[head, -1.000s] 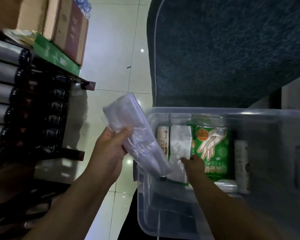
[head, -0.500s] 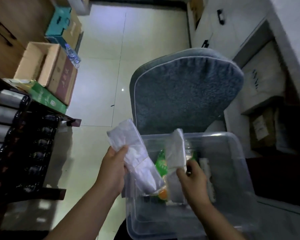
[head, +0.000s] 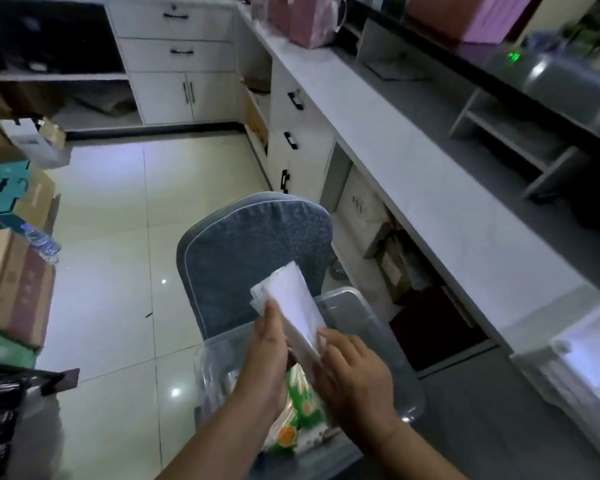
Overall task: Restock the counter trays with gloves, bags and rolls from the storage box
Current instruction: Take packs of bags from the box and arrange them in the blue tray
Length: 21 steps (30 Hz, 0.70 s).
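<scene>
A stack of white plastic bag packs (head: pixel 297 301) is held upright above the clear storage box (head: pixel 364 317), which rests on a grey-blue cushioned chair (head: pixel 253 244). My left hand (head: pixel 269 355) grips the stack from the left. Pressed against its lower right side is my right hand (head: pixel 355 375). Below the hands, a green glove packet (head: pixel 302 400) shows, partly hidden by my wrists; whether it lies in the box or is held I cannot tell.
A long white counter (head: pixel 430 188) runs along the right with grey shelf units (head: pixel 520 140) on it. A white tray or bin (head: pixel 582 358) sits at the near right. Cardboard boxes (head: pixel 14 289) line the left wall. Tiled floor (head: pixel 111 209) lies ahead.
The view has swung up from the box to the counter. My right hand lifted a second white pack out of the box and brought it against the pack in my left hand.
</scene>
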Motion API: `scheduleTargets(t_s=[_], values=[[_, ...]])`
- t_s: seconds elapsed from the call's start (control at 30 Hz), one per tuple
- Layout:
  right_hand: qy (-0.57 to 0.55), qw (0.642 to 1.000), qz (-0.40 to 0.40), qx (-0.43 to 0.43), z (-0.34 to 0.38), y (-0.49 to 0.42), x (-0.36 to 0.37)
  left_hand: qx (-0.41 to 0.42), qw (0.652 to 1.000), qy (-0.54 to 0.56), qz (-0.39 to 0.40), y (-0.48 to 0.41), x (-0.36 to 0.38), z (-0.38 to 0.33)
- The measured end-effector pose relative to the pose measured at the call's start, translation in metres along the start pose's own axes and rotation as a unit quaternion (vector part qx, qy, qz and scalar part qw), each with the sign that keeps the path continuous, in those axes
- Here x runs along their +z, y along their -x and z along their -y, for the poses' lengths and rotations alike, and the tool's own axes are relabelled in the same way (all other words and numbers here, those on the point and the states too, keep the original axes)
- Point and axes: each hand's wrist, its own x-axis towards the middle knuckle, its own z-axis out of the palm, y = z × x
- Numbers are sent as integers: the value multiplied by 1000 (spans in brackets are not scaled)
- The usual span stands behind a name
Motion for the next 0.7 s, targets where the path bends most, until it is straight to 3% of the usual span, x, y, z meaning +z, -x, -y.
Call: scheduleTargets(t_s=[0.1,0.2,0.27,0.33,0.4,0.47,0.53,0.7], values=[[27,1000,-14,-4,-14,14,-24,57,992,-106,43,9,23,10],[38,999,13,21,-24,32,-45,62,989,-122,56,16,45,21],[29,996,11,81,-28,44,-59,62,989,-115,65,22,59,30],[-7,981,-20,194,-36,54,-73,62,988,-112,88,29,73,40],[-92,939,-29,330,-49,65,-90,66,984,-120,112,38,87,48],[-229,872,9,432,-67,75,-112,59,980,-122,145,50,102,52],[-334,822,57,457,-86,87,-137,37,975,-116,187,63,119,59],[-479,740,99,462,-121,130,-196,13,961,-106,253,109,174,80]])
